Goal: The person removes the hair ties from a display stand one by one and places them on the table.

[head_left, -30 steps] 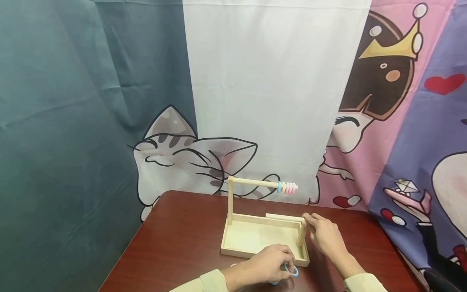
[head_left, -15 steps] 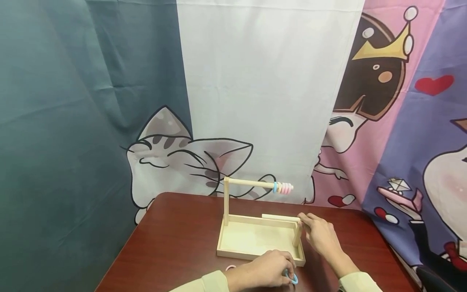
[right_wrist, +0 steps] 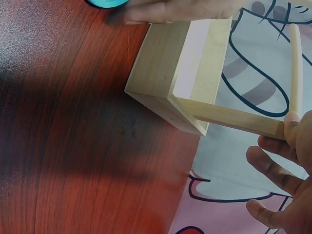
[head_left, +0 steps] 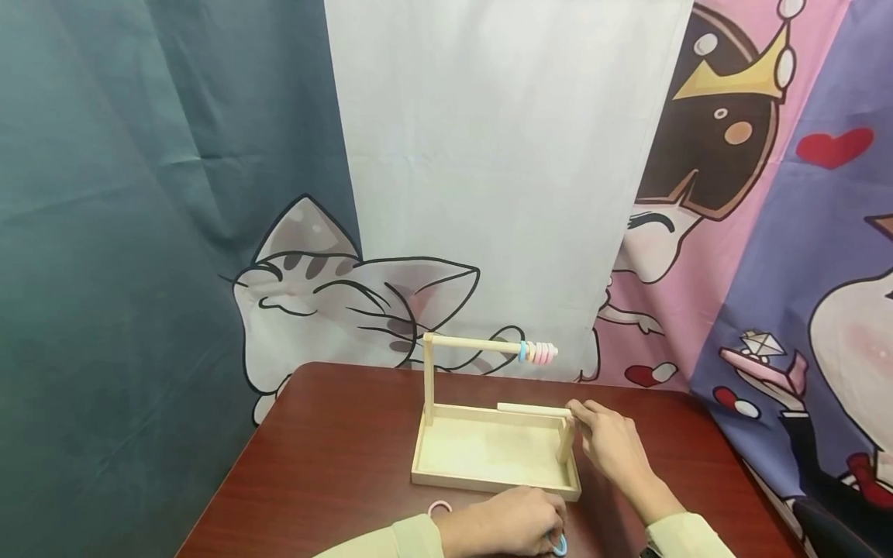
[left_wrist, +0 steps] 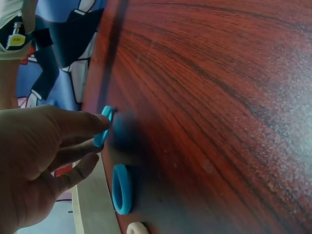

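A pale wooden rack [head_left: 488, 451] has a shallow tray base, a tall left post and a short right post. Small blue, beige and pink rings [head_left: 539, 353] hang near the tip of its upper rod. My left hand [head_left: 512, 519], in front of the tray, pinches a blue ring [left_wrist: 104, 127] between thumb and fingers, just above the table. Another blue ring [left_wrist: 122, 189] stands or lies close to the tray's edge. My right hand [head_left: 614, 449] grips the top of the short post [right_wrist: 239, 118], where the lower rod [right_wrist: 296, 68] joins; the other fingers are spread.
A pink ring [head_left: 439, 508] lies on the reddish-brown table [head_left: 335, 457] by my left sleeve. Part of a beige ring [left_wrist: 137, 228] shows in the left wrist view. A printed cartoon curtain [head_left: 502, 194] hangs behind the table.
My left hand has moved slightly nearer the table's front, with the blue ring tilting in its fingers. More of the pink ring shows now. The right hand stays at the post; the head view has shifted.
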Available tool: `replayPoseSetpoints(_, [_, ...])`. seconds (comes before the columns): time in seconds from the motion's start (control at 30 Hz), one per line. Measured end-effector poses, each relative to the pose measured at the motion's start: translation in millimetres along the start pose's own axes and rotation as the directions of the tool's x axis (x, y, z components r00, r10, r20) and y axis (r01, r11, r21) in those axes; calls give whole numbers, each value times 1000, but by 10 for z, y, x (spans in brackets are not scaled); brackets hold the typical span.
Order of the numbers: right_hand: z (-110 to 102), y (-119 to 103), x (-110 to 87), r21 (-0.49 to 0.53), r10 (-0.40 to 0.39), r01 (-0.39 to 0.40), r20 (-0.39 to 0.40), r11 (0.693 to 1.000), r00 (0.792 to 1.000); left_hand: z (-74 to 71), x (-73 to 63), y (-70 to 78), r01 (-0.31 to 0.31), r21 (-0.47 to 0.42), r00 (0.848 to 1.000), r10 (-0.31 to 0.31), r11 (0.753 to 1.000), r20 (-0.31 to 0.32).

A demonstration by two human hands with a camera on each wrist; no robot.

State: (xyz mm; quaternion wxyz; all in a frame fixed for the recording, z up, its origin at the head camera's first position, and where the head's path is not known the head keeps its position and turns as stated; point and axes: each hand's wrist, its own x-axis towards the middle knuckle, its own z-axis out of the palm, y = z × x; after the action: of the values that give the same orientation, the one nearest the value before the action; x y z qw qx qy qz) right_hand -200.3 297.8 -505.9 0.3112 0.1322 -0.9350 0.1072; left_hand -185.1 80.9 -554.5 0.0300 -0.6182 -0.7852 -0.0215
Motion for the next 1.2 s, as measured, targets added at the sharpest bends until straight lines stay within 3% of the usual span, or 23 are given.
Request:
replayPoseSetpoints(0.17, [10, -20, 12, 3, 7, -7, 9, 1000, 1000, 28, -13, 2, -6, 93, 1000, 7, 996, -6])
replayPoseSetpoints(0.7, [47, -54, -1, 5, -25, 25, -30, 1000, 999, 119, -65, 4, -12, 100, 999, 15, 995, -34])
replayPoseSetpoints(1.03, [22, -9, 11, 19, -4, 4, 11, 1000, 1000, -8, -110, -15, 19, 106, 998, -12, 994, -69])
replayPoseSetpoints(1.2, [13, 45, 1, 14, -19, 19, -4, 1000, 1000, -100, -147, -76, 53, 40, 995, -49, 998, -92])
